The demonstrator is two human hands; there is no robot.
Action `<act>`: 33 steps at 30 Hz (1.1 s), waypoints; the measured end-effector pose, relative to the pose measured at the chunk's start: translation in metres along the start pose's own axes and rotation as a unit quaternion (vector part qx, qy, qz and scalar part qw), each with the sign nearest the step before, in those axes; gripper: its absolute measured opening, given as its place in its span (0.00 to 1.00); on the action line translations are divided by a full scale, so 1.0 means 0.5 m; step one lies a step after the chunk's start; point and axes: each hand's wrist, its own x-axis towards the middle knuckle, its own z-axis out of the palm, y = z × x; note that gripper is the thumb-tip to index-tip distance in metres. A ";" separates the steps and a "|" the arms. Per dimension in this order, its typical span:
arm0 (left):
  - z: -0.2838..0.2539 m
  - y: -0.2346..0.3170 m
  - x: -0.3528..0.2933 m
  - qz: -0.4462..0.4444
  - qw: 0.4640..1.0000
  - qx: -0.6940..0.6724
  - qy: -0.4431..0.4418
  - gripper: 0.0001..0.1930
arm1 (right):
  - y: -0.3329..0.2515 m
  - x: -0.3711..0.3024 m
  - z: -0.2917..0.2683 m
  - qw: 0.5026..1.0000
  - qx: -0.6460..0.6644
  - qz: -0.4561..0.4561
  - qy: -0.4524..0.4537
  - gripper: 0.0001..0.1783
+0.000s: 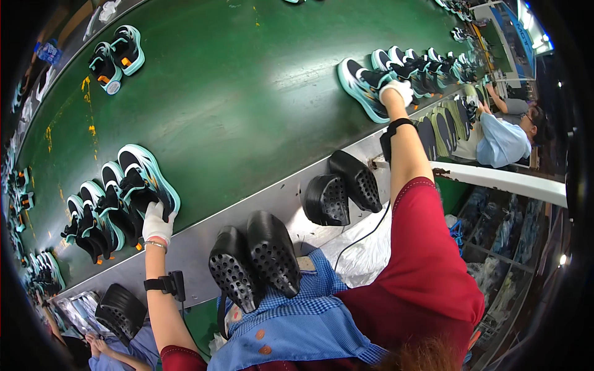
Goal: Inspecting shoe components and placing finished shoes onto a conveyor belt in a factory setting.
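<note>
Two white-gloved hands reach out over the green work surface (247,111), far apart. My left hand (159,224) is closed on the heel end of a black, white and mint sneaker (148,170), the nearest one in a row lying on its side at the left. Its fingertips are partly hidden by the shoe. At the right, my right hand (397,93) grips the collar of another sneaker (359,86) of the same colours, at the near end of a second row. That shoe's sole faces left.
Black perforated foot-shaped forms (272,253) and another pair (343,191) line the metal table edge (260,213). Two sneakers (117,59) lie at the far left. A white bar (501,179) juts out at right. Co-workers sit at right (504,139) and lower left (117,352).
</note>
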 end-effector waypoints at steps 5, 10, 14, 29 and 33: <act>0.004 -0.011 0.003 -0.022 0.999 0.012 -0.024 0.22 | 0.049 0.105 0.057 0.997 -0.029 -0.041 -0.064 0.24; 0.014 -0.020 0.004 -0.031 0.998 0.044 -0.017 0.21 | 0.053 0.153 0.099 0.876 -0.277 -0.351 -0.181 0.27; 0.000 -0.005 -0.002 -0.071 0.996 0.039 -0.048 0.21 | -0.005 0.087 0.069 0.862 -0.260 -0.397 -0.179 0.21; 0.029 -0.037 0.025 -0.024 0.999 0.008 -0.031 0.19 | -0.180 -0.698 -0.137 0.635 -0.154 -0.672 -0.347 0.26; 0.041 -0.057 0.022 -0.025 1.000 0.005 -0.010 0.15 | -0.129 -0.810 -0.184 0.627 -0.190 -0.643 -0.397 0.23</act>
